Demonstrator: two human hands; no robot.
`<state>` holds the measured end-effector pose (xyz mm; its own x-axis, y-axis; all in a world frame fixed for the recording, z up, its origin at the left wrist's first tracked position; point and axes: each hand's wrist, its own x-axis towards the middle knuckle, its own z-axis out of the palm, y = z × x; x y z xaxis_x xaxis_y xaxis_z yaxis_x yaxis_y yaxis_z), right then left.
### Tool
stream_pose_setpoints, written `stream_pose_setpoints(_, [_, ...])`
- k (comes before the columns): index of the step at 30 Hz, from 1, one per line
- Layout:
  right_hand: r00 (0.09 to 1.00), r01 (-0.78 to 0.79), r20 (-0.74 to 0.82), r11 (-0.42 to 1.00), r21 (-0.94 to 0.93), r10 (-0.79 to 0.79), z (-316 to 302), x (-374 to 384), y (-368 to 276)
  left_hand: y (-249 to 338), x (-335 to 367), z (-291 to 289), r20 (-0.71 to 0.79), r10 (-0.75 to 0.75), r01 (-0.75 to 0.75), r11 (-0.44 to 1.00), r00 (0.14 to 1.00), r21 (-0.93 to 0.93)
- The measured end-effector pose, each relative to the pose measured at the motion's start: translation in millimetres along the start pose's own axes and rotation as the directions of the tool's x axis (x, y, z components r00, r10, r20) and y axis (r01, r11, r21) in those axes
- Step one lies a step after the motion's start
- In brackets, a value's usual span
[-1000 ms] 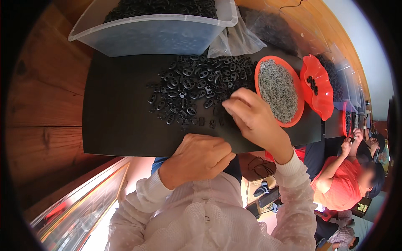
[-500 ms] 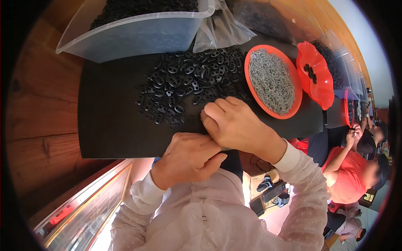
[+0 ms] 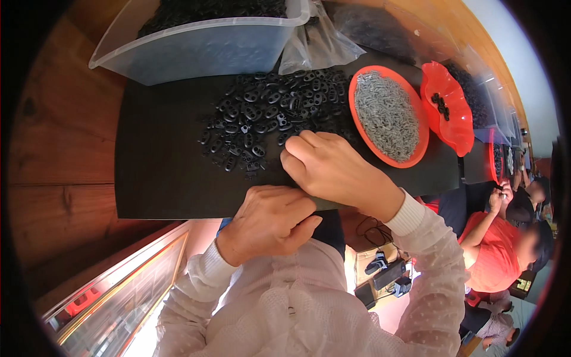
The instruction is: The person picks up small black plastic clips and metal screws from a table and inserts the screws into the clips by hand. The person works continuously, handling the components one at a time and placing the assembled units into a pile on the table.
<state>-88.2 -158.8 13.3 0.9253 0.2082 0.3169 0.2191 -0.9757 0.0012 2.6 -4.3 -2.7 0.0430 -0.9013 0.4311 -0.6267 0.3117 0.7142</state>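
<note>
My left hand (image 3: 269, 221) is at the table's near edge, its fingers curled and pressed together. Just beyond it, my right hand (image 3: 330, 169) is closed, knuckles up, with its fingertips hidden. The two hands are close together, and whatever they hold cannot be made out. A loose pile of black two-hole cord locks (image 3: 270, 113) lies on the table past my hands. To the right of the pile, an orange-red plate (image 3: 355, 119) holds a heap of small grey metal springs (image 3: 386, 119).
A red wavy-rimmed dish (image 3: 458, 128) with a few black pieces stands right of the plate. At the back are a large translucent bin (image 3: 208, 56) of black parts and a clear plastic bag (image 3: 318, 44). A person in a red shirt (image 3: 491, 250) works at the right.
My right hand has shifted slightly to the left over the table, still closed. My left hand stays almost in place. The whole view has moved a little.
</note>
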Motion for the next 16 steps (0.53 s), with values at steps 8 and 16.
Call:
stream_pose_setpoints(8, [0.997,-0.08,-0.028,0.994,-0.077,0.078,11,-2,7,-5,0,5,-0.089,-0.016,0.005,0.992,0.996,-0.125])
stream_pose_setpoints(16, [0.876,-0.28,-0.326,0.924,0.26,0.357,-14,1,-8,3,-5,2,-0.117,-0.504,0.378,0.763,0.856,-0.524])
